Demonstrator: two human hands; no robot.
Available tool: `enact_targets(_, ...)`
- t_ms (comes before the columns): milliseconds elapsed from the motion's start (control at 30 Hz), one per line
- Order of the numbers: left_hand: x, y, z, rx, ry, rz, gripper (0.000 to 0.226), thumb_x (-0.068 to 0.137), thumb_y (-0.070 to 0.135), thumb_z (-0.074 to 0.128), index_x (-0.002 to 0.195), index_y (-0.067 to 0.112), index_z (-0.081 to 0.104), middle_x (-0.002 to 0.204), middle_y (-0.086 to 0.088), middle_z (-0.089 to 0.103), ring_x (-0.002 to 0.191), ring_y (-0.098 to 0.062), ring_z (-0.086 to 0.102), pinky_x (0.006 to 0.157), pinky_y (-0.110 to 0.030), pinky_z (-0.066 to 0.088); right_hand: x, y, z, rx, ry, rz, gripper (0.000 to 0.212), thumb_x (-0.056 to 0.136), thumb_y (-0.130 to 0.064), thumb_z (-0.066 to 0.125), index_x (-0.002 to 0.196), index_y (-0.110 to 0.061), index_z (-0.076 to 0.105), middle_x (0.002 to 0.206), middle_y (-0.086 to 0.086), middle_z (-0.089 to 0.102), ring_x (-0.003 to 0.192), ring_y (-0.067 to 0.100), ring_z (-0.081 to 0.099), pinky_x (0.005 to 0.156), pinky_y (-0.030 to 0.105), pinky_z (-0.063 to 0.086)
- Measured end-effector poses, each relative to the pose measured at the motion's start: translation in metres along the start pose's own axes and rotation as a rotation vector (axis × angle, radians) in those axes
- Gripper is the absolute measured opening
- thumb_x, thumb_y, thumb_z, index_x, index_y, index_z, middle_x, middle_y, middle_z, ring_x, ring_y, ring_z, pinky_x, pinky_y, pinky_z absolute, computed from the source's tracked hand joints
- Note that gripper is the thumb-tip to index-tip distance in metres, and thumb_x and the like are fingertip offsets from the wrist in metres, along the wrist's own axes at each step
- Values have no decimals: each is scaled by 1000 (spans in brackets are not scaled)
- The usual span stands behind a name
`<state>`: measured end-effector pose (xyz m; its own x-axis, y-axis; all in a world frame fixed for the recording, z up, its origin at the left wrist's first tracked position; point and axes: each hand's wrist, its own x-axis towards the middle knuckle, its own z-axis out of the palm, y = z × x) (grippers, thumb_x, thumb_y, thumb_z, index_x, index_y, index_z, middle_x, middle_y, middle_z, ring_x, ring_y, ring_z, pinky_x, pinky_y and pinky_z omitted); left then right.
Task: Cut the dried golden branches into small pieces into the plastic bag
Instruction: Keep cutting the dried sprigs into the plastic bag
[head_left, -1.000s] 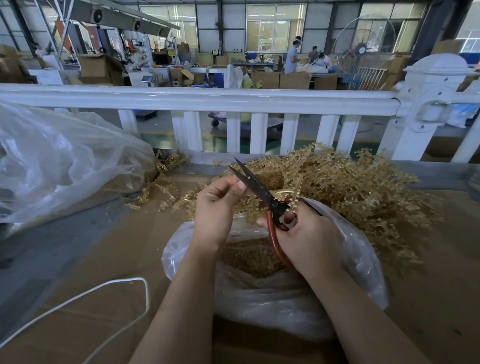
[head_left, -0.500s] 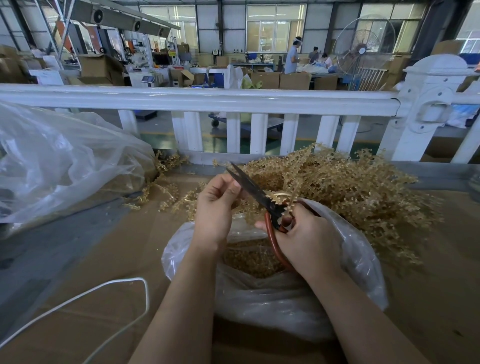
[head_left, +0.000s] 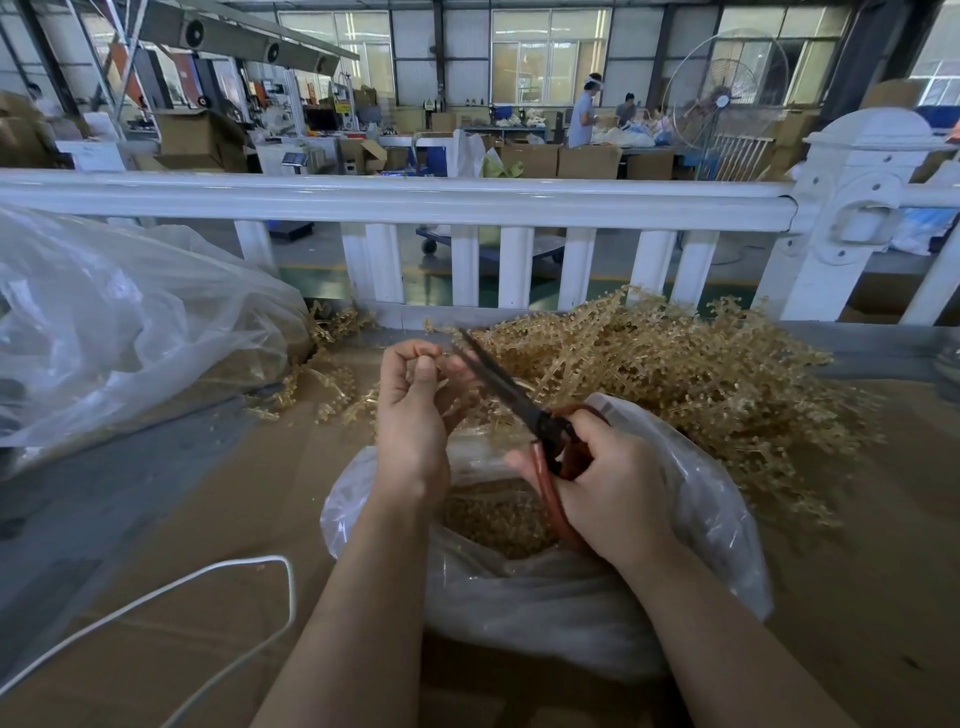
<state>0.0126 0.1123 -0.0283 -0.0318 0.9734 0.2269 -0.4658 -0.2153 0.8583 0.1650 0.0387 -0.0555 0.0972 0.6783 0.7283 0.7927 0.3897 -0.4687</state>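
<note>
Heaping beaded, straw-gold dried golden branches (head_left: 675, 374) behind plastic bag (head_left: 701, 519).

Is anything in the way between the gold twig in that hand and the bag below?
Nothing visible blocks it. The left hand holds the twig right above the open bag, and the scissors in the right hand are at the twig, not under it.
</note>
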Motion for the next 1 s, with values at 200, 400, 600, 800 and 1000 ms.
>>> enact_targets(200, -2, 1, 3, -24, -80, -12, 22, 108, 17, 36, 94, 21, 51, 88, -4, 76, 89, -23, 73, 84, -41, 53, 6, -1, 1, 114, 15, 327, 42, 77, -74, 59, 64, -34, 57, 58, -21, 60, 60, -1, 60, 51, 9, 39)
enact_targets(400, -4, 1, 2, -17, -173, -11, 22, 107, 13, 37, 93, 20, 53, 90, -7, 76, 87, -23, 73, 82, -39, 54, 7, 3, 0, 291, -61, 483, 27, 87, -44, 72, 69, -25, 68, 60, -11, 68, 48, -1, 60, 42, 8, 38)
enact_targets(600, -3, 0, 1, -10, -171, -51, 22, 106, 13, 39, 93, 20, 55, 88, -7, 76, 92, -27, 72, 83, -40, 53, 12, 4, -4, 564, -20, 580, 18, 90, -27, 71, 75, -17, 72, 70, 6, 73, 48, 12, 57, 46, 13, 42)
enact_targets(800, -6, -2, 3, 126, -186, -60, 7, 100, 18, 57, 98, 16, 51, 91, -10, 76, 86, -23, 73, 68, -28, 55, 13, 9, -5, 679, 8, 595, 17, 92, -18, 70, 75, -14, 71, 74, 17, 70, 44, 11, 46, 46, 18, 39)
enact_targets(1000, -9, -5, 7, 411, -226, -39, 54, 75, 30, 85, 100, 21, 37, 97, -12, 67, 94, -26, 69, 92, -50, 55, 12, 7, -7, 753, -14, 561, 20, 93, -11, 68, 73, -13, 70, 62, 8, 65, 40, 1, 50, 45, 8, 39)
